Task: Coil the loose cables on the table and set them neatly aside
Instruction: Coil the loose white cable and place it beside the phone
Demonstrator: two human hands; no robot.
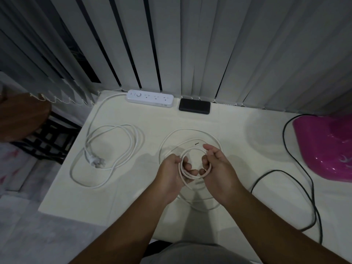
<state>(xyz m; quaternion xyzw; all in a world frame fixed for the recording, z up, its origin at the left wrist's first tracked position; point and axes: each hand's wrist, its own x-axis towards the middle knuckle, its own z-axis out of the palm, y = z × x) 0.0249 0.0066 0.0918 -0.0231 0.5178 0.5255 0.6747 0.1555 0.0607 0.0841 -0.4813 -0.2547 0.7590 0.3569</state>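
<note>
Both hands hold a small coil of thin white cable above the middle of the white table. My left hand grips the coil's left side and my right hand grips its right side. More of the same cable lies in a wide loose loop on the table beyond my hands, its dark tip near my right fingers. A thicker white power cord with a plug lies in loose loops at the left. A black cable trails loosely along the right side.
A white power strip and a black flat box sit at the table's far edge under vertical blinds. A glossy pink object stands at the right. A brown round stool stands off the table's left edge.
</note>
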